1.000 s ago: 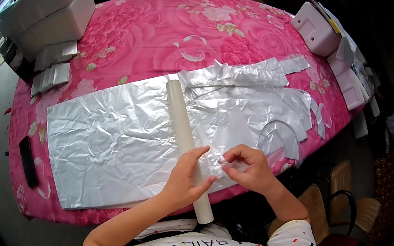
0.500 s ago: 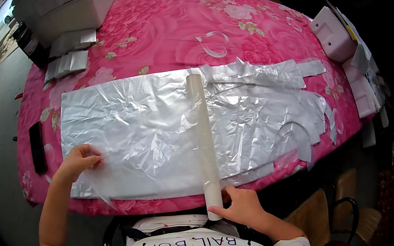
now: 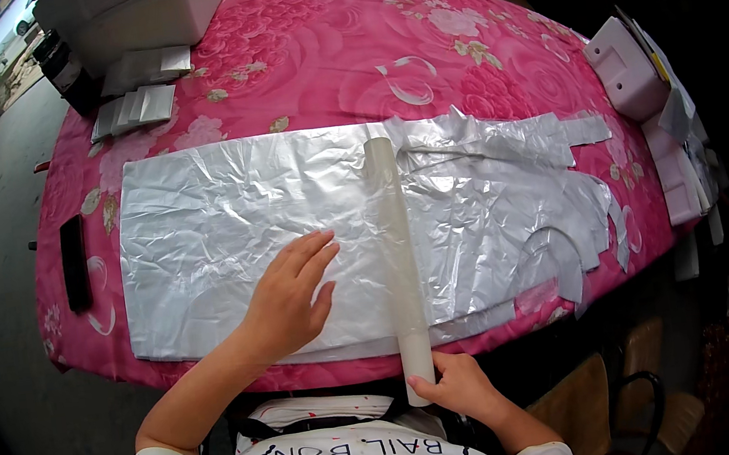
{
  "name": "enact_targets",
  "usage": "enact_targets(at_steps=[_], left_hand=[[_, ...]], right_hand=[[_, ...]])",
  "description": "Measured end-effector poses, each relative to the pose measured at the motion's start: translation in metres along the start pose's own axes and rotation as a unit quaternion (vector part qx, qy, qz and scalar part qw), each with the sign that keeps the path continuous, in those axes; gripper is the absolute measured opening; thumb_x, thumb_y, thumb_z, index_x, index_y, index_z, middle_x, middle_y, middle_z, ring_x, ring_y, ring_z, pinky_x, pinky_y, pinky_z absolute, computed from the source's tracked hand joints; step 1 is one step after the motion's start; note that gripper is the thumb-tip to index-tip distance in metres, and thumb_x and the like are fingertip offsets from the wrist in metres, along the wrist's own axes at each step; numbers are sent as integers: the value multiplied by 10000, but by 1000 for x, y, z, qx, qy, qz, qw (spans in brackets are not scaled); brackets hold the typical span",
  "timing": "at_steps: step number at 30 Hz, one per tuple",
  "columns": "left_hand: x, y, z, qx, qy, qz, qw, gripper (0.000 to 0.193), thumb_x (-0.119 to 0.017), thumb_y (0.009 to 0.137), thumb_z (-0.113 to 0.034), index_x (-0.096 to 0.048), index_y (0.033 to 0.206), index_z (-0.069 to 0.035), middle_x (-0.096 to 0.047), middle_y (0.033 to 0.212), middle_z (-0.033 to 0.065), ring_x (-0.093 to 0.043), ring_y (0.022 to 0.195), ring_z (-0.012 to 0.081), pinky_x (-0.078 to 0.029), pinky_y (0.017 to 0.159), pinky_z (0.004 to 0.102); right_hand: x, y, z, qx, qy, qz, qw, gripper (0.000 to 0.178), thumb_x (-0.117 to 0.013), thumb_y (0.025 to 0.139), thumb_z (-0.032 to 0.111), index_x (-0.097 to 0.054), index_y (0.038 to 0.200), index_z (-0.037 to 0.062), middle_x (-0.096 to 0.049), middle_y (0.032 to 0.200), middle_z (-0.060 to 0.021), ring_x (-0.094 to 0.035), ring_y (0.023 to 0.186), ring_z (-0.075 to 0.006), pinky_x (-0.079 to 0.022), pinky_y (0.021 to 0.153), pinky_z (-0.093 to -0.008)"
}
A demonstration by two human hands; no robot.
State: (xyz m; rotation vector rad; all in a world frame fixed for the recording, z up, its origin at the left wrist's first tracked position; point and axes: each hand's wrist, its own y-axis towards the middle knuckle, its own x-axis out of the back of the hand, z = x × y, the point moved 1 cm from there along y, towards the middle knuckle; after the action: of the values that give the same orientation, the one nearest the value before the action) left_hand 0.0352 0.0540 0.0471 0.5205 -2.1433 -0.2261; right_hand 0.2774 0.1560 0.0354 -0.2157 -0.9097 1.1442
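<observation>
Thin, shiny, see-through plastic bags (image 3: 191, 241) lie flat and wrinkled across the table, their handle-like strips (image 3: 595, 197) spreading to the right. A long pale tube (image 3: 397, 251) rests across them, pointing away from me, with its near end past the table edge. My right hand (image 3: 459, 383) grips that near end, thumb on top and fingers partly hidden behind it. Just left of the tube, my left hand (image 3: 292, 294) hovers over or rests on the plastic; which one I cannot tell. Its fingers are stretched out, and nothing shows in it.
A pink flowered cloth (image 3: 306, 60) covers the table. At the far left are a white foam box (image 3: 145, 26), a dark jar (image 3: 66, 69) and folded plastic packets (image 3: 133, 111). A black oblong object (image 3: 75, 264) lies at the left edge. Pale boxes (image 3: 624, 69) stand right.
My left hand has let go of the film it pinched at the left and moved right, toward the tube, fingers now extended. My right hand stays on the tube's near end.
</observation>
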Motion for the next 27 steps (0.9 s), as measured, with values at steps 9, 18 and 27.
enact_targets(at_steps=[9,18,27], left_hand=[[-93,13,-5,27,80,65,994,607,-447,820,-179,-282,1321,121,-256,1404,272,-221,1330,379,-156,1098,442],[-96,13,-4,32,153,87,984,622,-370,839,-250,-281,1318,138,-247,1408,281,-202,1342,376,-131,1103,442],[-101,15,-2,21,158,81,984,611,-362,857,-266,-298,1306,144,-267,1392,299,-215,1337,387,-133,1100,457]], right_hand=[[5,0,-11,-5,-2,30,1000,452,-615,777,432,-634,924,6,-643,748,-168,-634,679,-300,-493,649,-347],[73,108,44,54,28,26,998,420,-572,876,367,-638,881,-48,-643,707,-76,-616,638,-126,-494,605,-250],[90,259,66,125,606,-50,784,291,-500,919,300,-556,1024,35,-608,884,-58,-589,791,-156,-516,714,-286]])
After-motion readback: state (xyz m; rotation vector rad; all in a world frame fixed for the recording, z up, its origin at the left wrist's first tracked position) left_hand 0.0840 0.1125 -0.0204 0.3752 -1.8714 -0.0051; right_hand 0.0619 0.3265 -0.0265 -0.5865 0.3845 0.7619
